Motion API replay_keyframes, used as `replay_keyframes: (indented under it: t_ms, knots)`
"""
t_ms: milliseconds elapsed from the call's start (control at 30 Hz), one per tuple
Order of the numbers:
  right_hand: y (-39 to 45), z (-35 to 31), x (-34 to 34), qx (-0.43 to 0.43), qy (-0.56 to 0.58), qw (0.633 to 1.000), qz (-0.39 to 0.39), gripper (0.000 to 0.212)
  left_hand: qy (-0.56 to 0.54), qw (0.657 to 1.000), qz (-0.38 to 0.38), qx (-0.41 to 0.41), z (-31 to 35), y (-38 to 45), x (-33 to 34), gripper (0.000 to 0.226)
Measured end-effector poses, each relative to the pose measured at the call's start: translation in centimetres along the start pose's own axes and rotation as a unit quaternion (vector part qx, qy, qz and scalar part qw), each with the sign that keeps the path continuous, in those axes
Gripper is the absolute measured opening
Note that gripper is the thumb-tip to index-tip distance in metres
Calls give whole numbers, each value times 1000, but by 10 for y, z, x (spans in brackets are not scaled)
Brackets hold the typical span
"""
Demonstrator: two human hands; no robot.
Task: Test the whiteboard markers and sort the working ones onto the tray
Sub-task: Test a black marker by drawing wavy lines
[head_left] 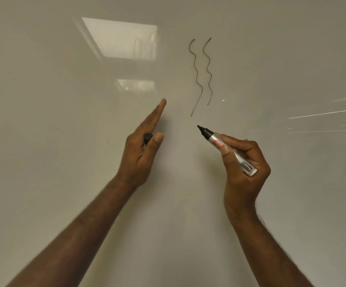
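Glossy whiteboard fills the whole view, pale and shiny, with a bright rectangular reflection up at the left and thin streaks of glare at the right edge. Low and right of centre, the uncapped marker, silver-barrelled with a red label band and a black tip, points up and to the left, its tip just off the board surface or barely near it; contact cannot be told. It sits below two wavy dark lines drawn side by side, running downward on the board. The right hand grips the marker in a writing hold, thumb across the barrel and fingers curled behind it, the barrel's rear end resting against the base of the hand. Well to the left, the left hand stands edge-on with its long fingers straight and pointing up toward the board, while the thumb presses a small black cap against the palm side of those fingers. Both bare forearms rise from the lower corners of the view.
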State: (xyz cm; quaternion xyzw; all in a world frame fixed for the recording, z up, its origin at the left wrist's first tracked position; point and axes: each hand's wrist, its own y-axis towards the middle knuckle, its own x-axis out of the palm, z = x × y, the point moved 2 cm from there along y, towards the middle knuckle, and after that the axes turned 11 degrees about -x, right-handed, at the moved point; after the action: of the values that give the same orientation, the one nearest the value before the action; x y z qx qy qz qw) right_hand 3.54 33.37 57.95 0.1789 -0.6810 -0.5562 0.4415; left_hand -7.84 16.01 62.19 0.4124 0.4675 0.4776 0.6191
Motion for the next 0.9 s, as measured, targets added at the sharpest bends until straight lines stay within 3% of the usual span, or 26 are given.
replay_keyframes:
  t_ms: [200,300,433,900]
  knots:
    - [-40,-9,-6,65,73,995,1,15,-202,975,23,-90,-2,-52,12,68]
    - [-57,-10,-4,77,78,992,-60,12,-332,930,29,-157,4,-62,19,82]
    - [-70,-18,1,71,91,988,-101,14,-465,855,62,-220,6,-69,25,71]
    - [-78,-27,12,72,58,986,-139,17,-508,819,71,-257,20,-72,39,72]
